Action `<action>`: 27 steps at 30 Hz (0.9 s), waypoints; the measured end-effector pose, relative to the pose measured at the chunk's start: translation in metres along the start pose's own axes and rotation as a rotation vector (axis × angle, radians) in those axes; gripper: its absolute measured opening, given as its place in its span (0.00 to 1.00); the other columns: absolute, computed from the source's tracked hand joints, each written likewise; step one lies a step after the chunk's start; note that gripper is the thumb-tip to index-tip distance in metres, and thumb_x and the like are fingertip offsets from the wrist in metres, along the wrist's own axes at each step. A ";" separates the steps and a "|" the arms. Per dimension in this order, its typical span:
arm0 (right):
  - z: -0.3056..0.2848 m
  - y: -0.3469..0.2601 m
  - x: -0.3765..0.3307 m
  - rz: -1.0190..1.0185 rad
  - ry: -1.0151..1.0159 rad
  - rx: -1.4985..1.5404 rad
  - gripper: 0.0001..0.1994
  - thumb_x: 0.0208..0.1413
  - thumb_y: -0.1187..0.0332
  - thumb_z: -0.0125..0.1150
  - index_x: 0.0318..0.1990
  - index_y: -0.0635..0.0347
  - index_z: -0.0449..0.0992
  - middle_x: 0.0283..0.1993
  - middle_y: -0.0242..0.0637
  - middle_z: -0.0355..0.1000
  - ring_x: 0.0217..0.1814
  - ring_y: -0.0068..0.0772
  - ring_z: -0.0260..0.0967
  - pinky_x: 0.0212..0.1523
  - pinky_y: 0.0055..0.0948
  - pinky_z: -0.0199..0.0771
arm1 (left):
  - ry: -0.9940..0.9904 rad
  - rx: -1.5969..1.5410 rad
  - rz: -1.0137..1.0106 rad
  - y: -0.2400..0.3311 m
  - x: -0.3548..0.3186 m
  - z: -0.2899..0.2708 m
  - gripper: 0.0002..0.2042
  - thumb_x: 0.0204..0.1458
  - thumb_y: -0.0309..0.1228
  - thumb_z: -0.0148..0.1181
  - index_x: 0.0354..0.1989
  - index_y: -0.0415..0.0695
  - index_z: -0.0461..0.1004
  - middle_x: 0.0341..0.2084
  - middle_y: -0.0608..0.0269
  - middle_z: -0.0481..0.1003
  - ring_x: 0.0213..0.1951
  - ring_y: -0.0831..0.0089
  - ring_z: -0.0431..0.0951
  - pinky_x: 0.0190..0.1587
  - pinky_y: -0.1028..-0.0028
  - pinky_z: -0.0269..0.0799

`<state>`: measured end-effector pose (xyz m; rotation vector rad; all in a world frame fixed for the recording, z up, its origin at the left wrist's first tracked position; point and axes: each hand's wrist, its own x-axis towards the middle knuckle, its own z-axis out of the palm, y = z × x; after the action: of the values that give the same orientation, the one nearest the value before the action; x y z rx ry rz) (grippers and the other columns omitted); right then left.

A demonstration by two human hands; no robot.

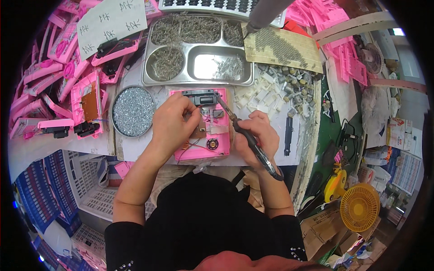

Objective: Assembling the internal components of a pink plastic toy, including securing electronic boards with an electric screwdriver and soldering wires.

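Observation:
A pink plastic housing [192, 152] lies in front of me, with wires, a small round part [212, 143] and a brown board inside. Across its far end sits a black plastic part [201, 97]. My left hand [174, 119] is at the housing's left side, thumb and fingers pinched close to the black part; what they hold, if anything, is hidden. In my right hand [260, 137] are dark-handled long-nose pliers [254, 147]. Their metal tip reaches the right end of the black part.
Beyond the housing stands a steel compartment tray [149, 74] of springs. A round dish [133, 110] of small metal pieces is at left, near piled pink housings [68, 67]. White and metal parts [271, 90] lie right, below a yellowish card [289, 47]. A grey tool [266, 13] hangs overhead.

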<state>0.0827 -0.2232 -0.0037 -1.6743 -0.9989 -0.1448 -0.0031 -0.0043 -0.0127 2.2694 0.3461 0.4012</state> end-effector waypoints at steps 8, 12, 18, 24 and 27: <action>0.012 0.004 -0.004 -0.125 -0.056 -0.042 0.14 0.41 0.78 0.70 0.39 0.62 0.81 0.21 0.31 0.69 0.20 0.34 0.64 0.39 0.37 0.73 | 0.005 0.027 -0.002 0.003 0.000 0.001 0.07 0.48 0.27 0.67 0.24 0.43 0.73 0.24 0.59 0.72 0.25 0.60 0.76 0.28 0.63 0.71; 0.012 0.004 -0.007 -0.126 -0.108 -0.066 0.14 0.41 0.77 0.68 0.39 0.62 0.80 0.24 0.34 0.72 0.22 0.37 0.66 0.41 0.40 0.75 | 0.007 0.042 -0.001 0.001 0.000 0.001 0.07 0.48 0.26 0.66 0.24 0.43 0.73 0.24 0.59 0.72 0.25 0.60 0.76 0.28 0.63 0.71; 0.013 0.004 -0.007 -0.136 -0.120 -0.083 0.13 0.42 0.77 0.69 0.39 0.61 0.80 0.23 0.32 0.71 0.22 0.35 0.66 0.41 0.39 0.74 | 0.011 0.038 -0.008 0.001 -0.001 0.002 0.07 0.48 0.27 0.66 0.24 0.43 0.73 0.24 0.60 0.72 0.25 0.60 0.76 0.28 0.63 0.71; 0.015 0.006 -0.007 -0.124 -0.129 -0.097 0.12 0.45 0.76 0.69 0.40 0.61 0.80 0.24 0.33 0.72 0.23 0.36 0.67 0.44 0.40 0.75 | 0.019 0.038 -0.008 0.001 -0.001 0.002 0.07 0.47 0.27 0.67 0.24 0.44 0.73 0.24 0.60 0.71 0.25 0.61 0.76 0.28 0.63 0.71; 0.015 0.006 -0.008 -0.124 -0.136 -0.099 0.12 0.45 0.76 0.69 0.40 0.60 0.80 0.24 0.32 0.72 0.23 0.35 0.67 0.44 0.40 0.75 | 0.021 0.035 -0.005 0.000 -0.002 0.003 0.07 0.47 0.27 0.67 0.24 0.44 0.73 0.24 0.60 0.71 0.25 0.61 0.76 0.28 0.63 0.70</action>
<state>0.0764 -0.2148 -0.0179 -1.7301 -1.2158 -0.1658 -0.0037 -0.0069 -0.0146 2.2997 0.3724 0.4191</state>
